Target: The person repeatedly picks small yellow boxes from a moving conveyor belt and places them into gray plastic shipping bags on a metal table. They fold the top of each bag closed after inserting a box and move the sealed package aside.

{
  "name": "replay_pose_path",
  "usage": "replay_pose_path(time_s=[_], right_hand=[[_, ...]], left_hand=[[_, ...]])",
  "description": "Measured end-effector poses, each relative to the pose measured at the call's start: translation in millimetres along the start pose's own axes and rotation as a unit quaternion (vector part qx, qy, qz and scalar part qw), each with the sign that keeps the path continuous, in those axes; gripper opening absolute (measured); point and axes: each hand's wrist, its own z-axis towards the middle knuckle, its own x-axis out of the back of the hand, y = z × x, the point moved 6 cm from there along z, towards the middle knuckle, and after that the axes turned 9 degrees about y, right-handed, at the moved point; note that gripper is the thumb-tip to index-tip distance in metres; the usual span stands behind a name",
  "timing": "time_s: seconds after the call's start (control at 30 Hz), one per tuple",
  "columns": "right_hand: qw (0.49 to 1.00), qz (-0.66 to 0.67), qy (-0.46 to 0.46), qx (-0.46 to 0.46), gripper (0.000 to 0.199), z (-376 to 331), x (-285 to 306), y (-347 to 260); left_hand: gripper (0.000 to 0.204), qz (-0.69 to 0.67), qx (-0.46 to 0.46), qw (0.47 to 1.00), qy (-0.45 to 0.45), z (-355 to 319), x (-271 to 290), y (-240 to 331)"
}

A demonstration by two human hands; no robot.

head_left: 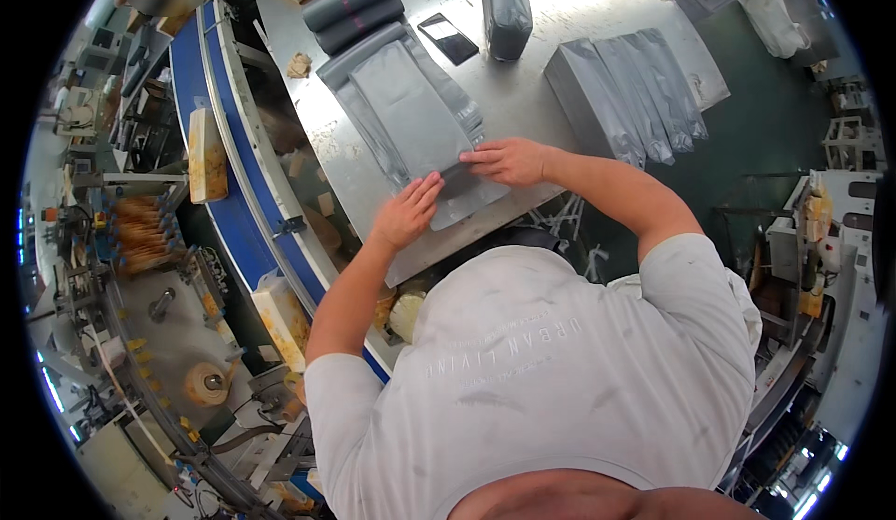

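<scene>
A grey plastic-wrapped package (411, 100) lies on the metal table (551, 109), with loose grey film spread along both its sides. At its near end, my left hand (408, 212) rests on the near left corner with its fingers stretched out. From the right, my right hand (510, 161) reaches to the near right corner, its extended fingers touching the film there. Between my hands, a flap of grey film (462, 201) lies toward the table's near edge. What is inside the package is hidden.
Two dark grey rolls (353, 11) lie beyond the package, and a black phone (448, 38) beside it. A grey wrapped block (506, 11) stands farther back. Several grey wrapped packages (625, 95) stand in a row at right. A blue conveyor (245, 217) carrying yellow-white blocks (207, 156) runs along the left.
</scene>
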Motion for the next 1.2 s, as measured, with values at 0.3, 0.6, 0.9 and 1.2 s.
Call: replay_pose_path(time_s=[0.3,0.6,0.9,1.2], right_hand=[[0.911,0.265,0.151,-0.276,0.010,-36,-27,20],[0.558,0.271,0.223,-0.752,0.039,-26,-102,48],[0.473,0.443,0.307,-0.697,0.071,-35,-119,39],[0.745,-0.281,0.009,-0.605,0.065,-88,131,-92]], left_hand=[[0.010,-0.152,0.284,0.944,0.076,-34,-8,-19],[0.029,-0.231,0.733,0.547,0.333,-58,-84,-62],[0.071,-0.430,0.578,0.640,0.267,17,-65,1],[0.040,-0.509,0.418,0.752,-0.001,19,-62,54]])
